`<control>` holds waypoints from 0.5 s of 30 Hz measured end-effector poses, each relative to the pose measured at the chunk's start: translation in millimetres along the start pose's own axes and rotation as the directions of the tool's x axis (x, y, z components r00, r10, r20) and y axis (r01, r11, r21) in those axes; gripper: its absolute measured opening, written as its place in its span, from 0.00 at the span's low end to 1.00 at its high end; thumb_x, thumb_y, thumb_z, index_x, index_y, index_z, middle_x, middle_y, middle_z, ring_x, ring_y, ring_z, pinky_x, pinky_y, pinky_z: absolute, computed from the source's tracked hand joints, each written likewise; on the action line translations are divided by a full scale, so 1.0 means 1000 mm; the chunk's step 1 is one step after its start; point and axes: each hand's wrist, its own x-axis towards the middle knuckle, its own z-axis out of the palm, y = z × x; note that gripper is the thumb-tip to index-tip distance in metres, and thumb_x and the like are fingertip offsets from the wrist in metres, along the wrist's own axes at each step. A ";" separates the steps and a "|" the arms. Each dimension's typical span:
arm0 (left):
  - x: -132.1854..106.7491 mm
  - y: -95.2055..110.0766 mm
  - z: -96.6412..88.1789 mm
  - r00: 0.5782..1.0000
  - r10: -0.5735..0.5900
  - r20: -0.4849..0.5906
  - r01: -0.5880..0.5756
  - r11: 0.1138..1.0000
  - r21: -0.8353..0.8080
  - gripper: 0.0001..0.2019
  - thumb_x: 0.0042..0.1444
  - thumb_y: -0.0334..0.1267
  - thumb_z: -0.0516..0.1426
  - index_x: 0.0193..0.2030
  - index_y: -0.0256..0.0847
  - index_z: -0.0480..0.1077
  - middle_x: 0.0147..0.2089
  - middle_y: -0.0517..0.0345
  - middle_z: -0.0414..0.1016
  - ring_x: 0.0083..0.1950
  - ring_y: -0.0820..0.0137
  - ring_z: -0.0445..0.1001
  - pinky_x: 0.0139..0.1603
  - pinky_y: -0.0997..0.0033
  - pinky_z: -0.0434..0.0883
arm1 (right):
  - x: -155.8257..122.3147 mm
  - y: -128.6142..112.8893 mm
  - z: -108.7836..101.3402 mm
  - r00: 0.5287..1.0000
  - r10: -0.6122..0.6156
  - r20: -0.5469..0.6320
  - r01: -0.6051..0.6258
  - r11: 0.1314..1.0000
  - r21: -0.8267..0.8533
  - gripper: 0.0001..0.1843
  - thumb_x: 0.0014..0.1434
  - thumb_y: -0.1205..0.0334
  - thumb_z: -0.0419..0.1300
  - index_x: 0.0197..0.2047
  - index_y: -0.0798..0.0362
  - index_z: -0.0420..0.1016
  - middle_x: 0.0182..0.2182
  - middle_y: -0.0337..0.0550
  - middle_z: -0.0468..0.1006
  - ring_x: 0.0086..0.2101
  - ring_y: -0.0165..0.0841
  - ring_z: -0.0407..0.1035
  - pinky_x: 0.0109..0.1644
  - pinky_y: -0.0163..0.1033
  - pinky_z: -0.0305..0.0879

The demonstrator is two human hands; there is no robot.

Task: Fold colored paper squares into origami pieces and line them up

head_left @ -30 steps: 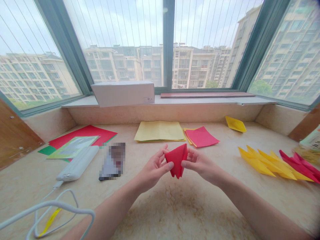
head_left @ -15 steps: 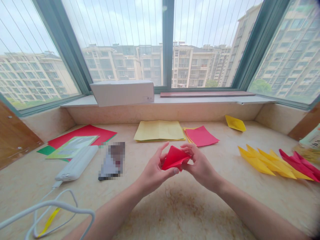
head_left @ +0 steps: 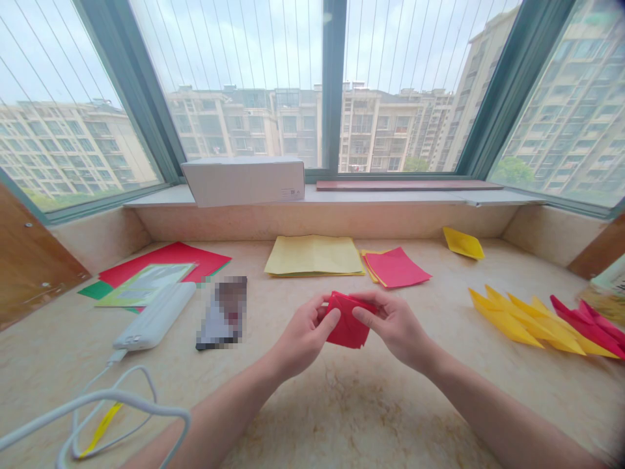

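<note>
Marble ledge [head_left: 312, 423]; red folded paper [head_left: 347, 329], thickly layered, pinched between left hand [head_left: 303, 339] and right hand [head_left: 394, 326]; thumbs on top, fingers curled behind

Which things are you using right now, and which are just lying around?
Using:
left hand, right hand, folded red paper

Lying around:
yellow paper, pink paper, folded yellow pieces, folded red pieces, power bank, cable, white box
</note>
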 end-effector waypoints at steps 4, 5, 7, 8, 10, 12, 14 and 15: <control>0.000 -0.001 0.001 1.000 -0.014 0.003 0.014 1.000 0.028 0.20 0.62 0.50 0.58 0.49 0.33 0.70 0.42 0.47 0.79 0.41 0.63 0.78 0.43 0.65 0.74 | -0.003 -0.003 0.004 0.999 -0.020 -0.051 0.014 0.994 -0.112 0.13 0.60 0.58 0.65 0.48 0.49 0.80 0.45 0.46 0.83 0.44 0.39 0.77 0.51 0.47 0.73; 0.000 -0.002 0.001 1.000 -0.011 -0.001 0.011 0.999 0.046 0.20 0.62 0.51 0.57 0.48 0.33 0.70 0.42 0.47 0.78 0.40 0.64 0.77 0.42 0.66 0.73 | -0.004 -0.004 0.005 0.998 -0.017 -0.057 0.009 0.992 -0.127 0.13 0.60 0.58 0.65 0.48 0.49 0.80 0.45 0.46 0.83 0.44 0.40 0.77 0.51 0.47 0.73; 0.001 -0.003 0.000 1.000 -0.004 -0.013 0.006 0.996 0.090 0.20 0.63 0.51 0.56 0.46 0.33 0.72 0.40 0.49 0.78 0.39 0.66 0.76 0.41 0.67 0.72 | -0.005 -0.005 0.007 0.998 0.001 -0.063 -0.009 0.994 -0.113 0.13 0.61 0.56 0.65 0.48 0.49 0.80 0.45 0.46 0.83 0.44 0.40 0.77 0.51 0.47 0.73; 0.001 -0.003 0.000 1.000 -0.003 -0.021 0.005 0.994 0.112 0.20 0.64 0.52 0.55 0.45 0.33 0.72 0.39 0.49 0.77 0.38 0.66 0.75 0.40 0.68 0.71 | -0.006 -0.005 0.007 0.998 0.016 -0.064 -0.021 0.996 -0.088 0.14 0.61 0.56 0.64 0.48 0.49 0.80 0.45 0.46 0.83 0.44 0.40 0.77 0.51 0.47 0.73; 0.001 -0.003 -0.001 0.999 -0.003 -0.032 0.008 0.989 0.151 0.20 0.64 0.52 0.54 0.43 0.33 0.73 0.38 0.50 0.77 0.36 0.68 0.73 0.38 0.69 0.70 | -0.006 -0.005 0.008 0.997 0.051 -0.062 -0.053 0.998 -0.028 0.15 0.61 0.54 0.64 0.48 0.50 0.81 0.45 0.46 0.83 0.44 0.40 0.77 0.51 0.47 0.73; 0.001 -0.003 -0.002 1.000 -0.005 -0.025 0.009 0.984 0.178 0.20 0.65 0.51 0.53 0.42 0.33 0.73 0.37 0.51 0.76 0.35 0.68 0.72 0.37 0.70 0.69 | -0.005 -0.004 0.008 0.995 0.087 -0.057 -0.085 0.996 0.029 0.15 0.60 0.53 0.65 0.48 0.50 0.81 0.44 0.46 0.84 0.43 0.40 0.78 0.50 0.46 0.74; 0.001 -0.002 -0.003 1.000 0.002 -0.013 0.001 0.978 0.209 0.19 0.65 0.51 0.53 0.42 0.34 0.72 0.37 0.52 0.76 0.35 0.69 0.71 0.36 0.70 0.68 | -0.004 -0.004 0.007 0.992 0.117 -0.052 -0.113 0.990 0.079 0.16 0.59 0.52 0.66 0.47 0.50 0.81 0.42 0.46 0.85 0.42 0.39 0.79 0.48 0.45 0.75; 0.000 -0.001 -0.003 1.000 0.009 -0.009 -0.007 0.974 0.227 0.19 0.66 0.51 0.53 0.41 0.34 0.72 0.36 0.52 0.75 0.35 0.69 0.71 0.36 0.71 0.68 | -0.003 -0.004 0.007 0.990 0.131 -0.047 -0.126 0.987 0.102 0.16 0.58 0.52 0.67 0.46 0.50 0.82 0.41 0.46 0.85 0.40 0.39 0.79 0.47 0.45 0.75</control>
